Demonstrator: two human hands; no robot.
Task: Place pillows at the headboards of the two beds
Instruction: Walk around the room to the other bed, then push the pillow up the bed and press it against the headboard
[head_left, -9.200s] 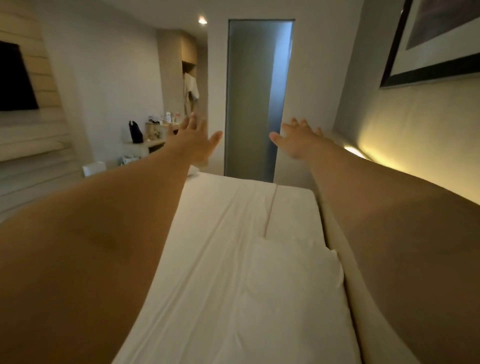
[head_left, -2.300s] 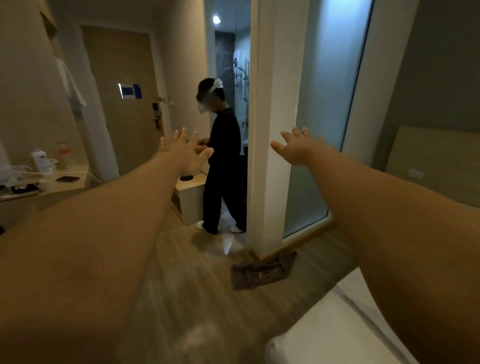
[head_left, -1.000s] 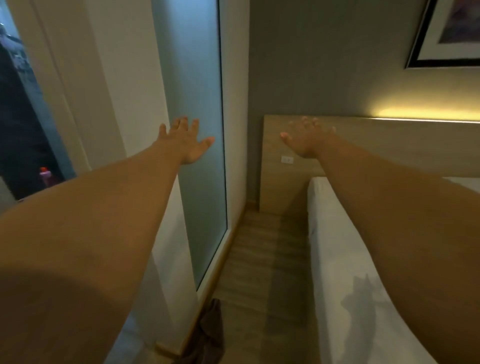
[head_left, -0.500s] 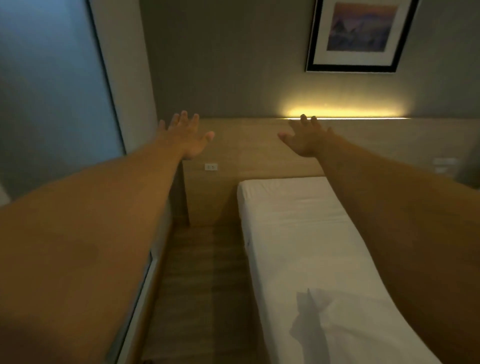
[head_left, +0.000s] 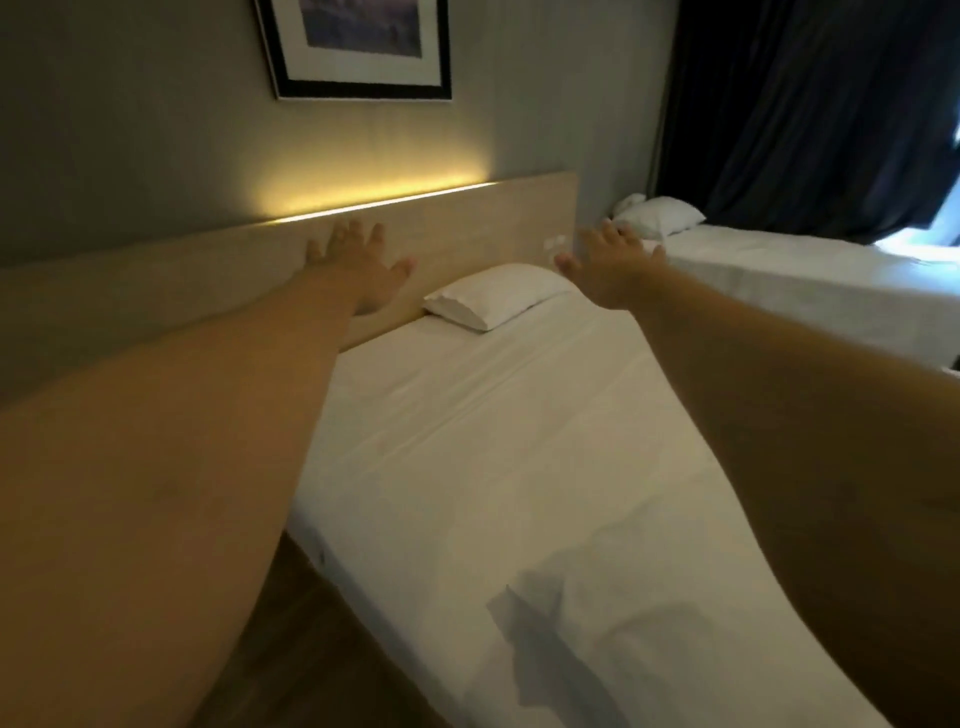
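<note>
A pillow (head_left: 496, 293) is seen at each headboard (head_left: 493, 223), the far pillow (head_left: 660, 214) included, so little seems left; left hand (head_left: 358, 270) and right hand (head_left: 615, 270) are held empty, fingers spread.

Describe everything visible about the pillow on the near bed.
The near pillow is white, soft-looking fabric, plump and rounded on top, with a creased, folded end facing the camera. It lies flat on the near bed, on its white sheet, at the head end beside the wooden headboard; whether it touches the board cannot be told. It sits toward the bed's right side. Neither hand touches it: the left hand and right hand hover open to either side.
</note>
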